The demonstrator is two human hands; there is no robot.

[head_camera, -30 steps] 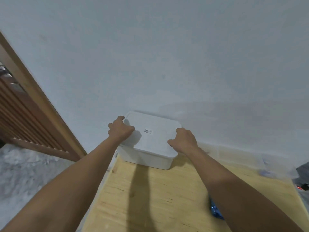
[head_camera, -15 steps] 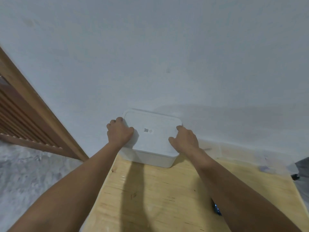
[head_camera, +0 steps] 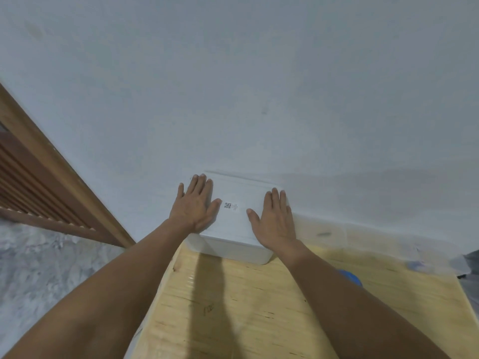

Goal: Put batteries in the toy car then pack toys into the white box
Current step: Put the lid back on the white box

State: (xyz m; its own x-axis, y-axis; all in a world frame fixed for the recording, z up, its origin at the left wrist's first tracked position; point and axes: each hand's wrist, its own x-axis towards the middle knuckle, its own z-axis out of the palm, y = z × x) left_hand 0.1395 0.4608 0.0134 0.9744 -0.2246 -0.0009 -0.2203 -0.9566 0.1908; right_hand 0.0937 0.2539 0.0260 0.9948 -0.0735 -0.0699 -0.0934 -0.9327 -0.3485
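From my seat, the change is plain: half a second ago both hands were curled over the edges of the lid, and now they lie flat on top of it. My left hand is spread with straight fingers on the left part of the lid, thumb pointing in toward the small QR label. My right hand lies the same way on the right part, fingers reaching the far right corner. So neither grip holds anything; both are wide, palms down, pressing or resting on the lid.

The white box sits at the far left corner of the wooden counter, close against the wall, with its lid on. I read this as the closing press, which would put the packing at or near its end, though I cannot confirm the lid has seated all round.

What I cannot see matters here. The box is shut and opaque, so the toy car, the batteries and any other toys are out of sight; I cannot say they are inside. A blue object peeks out beside my right forearm, mostly covered, and I cannot tell what it is. At the right, a clear plastic thing along the wall is blurred, as are the small bits near it. The far rim of the lid fades into the wall.
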